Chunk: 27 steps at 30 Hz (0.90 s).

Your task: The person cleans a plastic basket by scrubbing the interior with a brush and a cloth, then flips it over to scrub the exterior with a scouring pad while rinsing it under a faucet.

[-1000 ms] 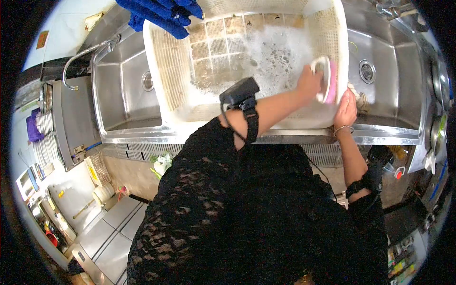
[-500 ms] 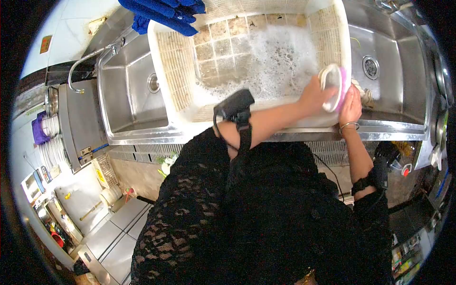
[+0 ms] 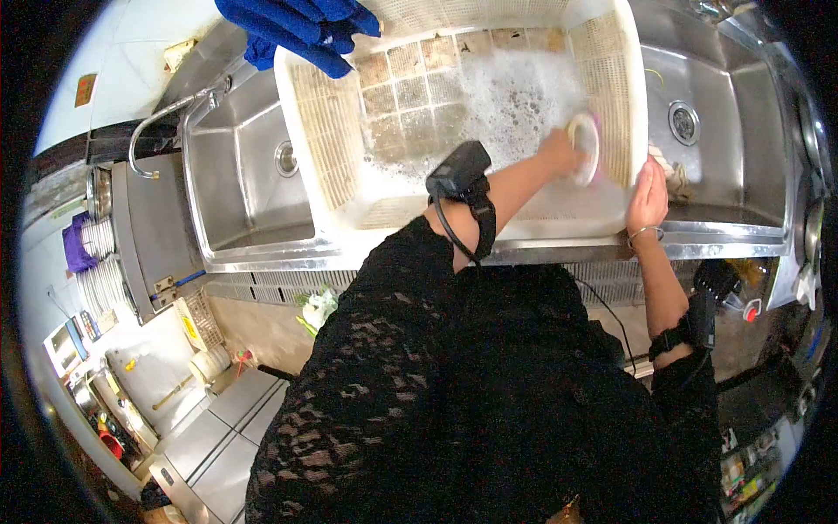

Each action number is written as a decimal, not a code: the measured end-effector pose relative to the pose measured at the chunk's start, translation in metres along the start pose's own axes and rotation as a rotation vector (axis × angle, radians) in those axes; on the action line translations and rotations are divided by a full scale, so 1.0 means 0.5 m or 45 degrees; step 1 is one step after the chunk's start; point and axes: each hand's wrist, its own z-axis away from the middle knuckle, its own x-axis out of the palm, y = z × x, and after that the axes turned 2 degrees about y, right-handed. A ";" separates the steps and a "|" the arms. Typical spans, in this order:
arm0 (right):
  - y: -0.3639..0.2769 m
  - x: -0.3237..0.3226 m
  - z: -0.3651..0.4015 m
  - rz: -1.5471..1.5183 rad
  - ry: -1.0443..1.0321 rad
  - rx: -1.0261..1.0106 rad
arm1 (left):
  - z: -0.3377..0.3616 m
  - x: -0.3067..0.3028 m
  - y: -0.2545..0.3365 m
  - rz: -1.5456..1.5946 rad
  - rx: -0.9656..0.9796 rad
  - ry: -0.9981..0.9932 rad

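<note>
A white plastic basket (image 3: 615, 96), rectangular with slotted walls and a gridded floor, fills the upper centre of the frame, bridging two smooth stainless-steel basins, the left basin (image 3: 249, 179) and the right basin (image 3: 729, 144). Bubbly white foam (image 3: 524, 92) covers much of its floor, while brownish stains mark the grid squares towards the top. An oval brush (image 3: 590, 140) with a pale rim and a pinkish edge is inside the basket, near its right wall, blurred at its outline. A deep-blue cloth (image 3: 301, 24), thick and folded, hangs over the basket's upper left corner. The black sleeve (image 3: 367, 349) is lace.

The left hand (image 3: 561, 154) has its fingers closed around the brush; blur hides how each finger lies. The right hand (image 3: 648, 199), with a thin metal bracelet (image 3: 646, 234) at its wrist, rests against the basket's outer right side near the lower corner, its fingers straight and held together. A crumpled beige cloth (image 3: 679, 183) lies just beside it in the right basin.

At centre left, a yellow label (image 3: 189, 329) carries marks too small to read.
</note>
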 end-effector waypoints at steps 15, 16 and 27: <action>-0.014 -0.006 0.006 0.017 0.027 0.006 | -0.035 0.036 -0.079 -0.284 0.274 -0.167; -0.016 -0.004 0.003 0.047 0.037 0.008 | -0.004 0.005 -0.046 -0.337 0.002 -0.386; -0.013 -0.004 0.003 -0.007 0.041 -0.022 | -0.117 -0.129 0.074 0.245 0.139 0.154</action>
